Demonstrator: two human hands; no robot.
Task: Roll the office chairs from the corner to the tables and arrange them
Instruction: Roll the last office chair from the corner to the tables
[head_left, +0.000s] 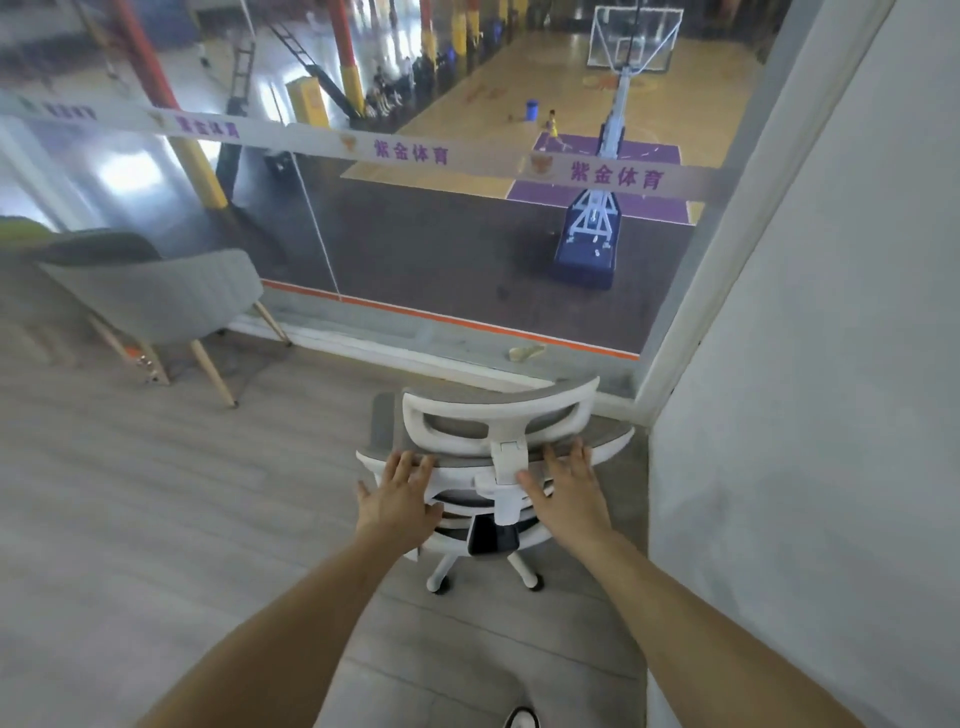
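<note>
A white office chair (498, 415) with grey mesh stands in the corner, its back toward me, between the glass window wall and the white wall on the right. Its white wheeled legs (447, 569) show below the seat. My left hand (400, 499) reaches the left side of the backrest top, fingers spread and just touching or hovering over it. My right hand (566, 493) is at the right side of the backrest, next to the headrest post, fingers also spread. Neither hand is closed around the frame.
A grey upholstered armchair (156, 296) on wooden legs stands to the left by the window. The glass wall (467, 234) is just beyond the office chair; a white wall (805, 415) is close on the right. Grey floor (182, 519) stretches left and toward me.
</note>
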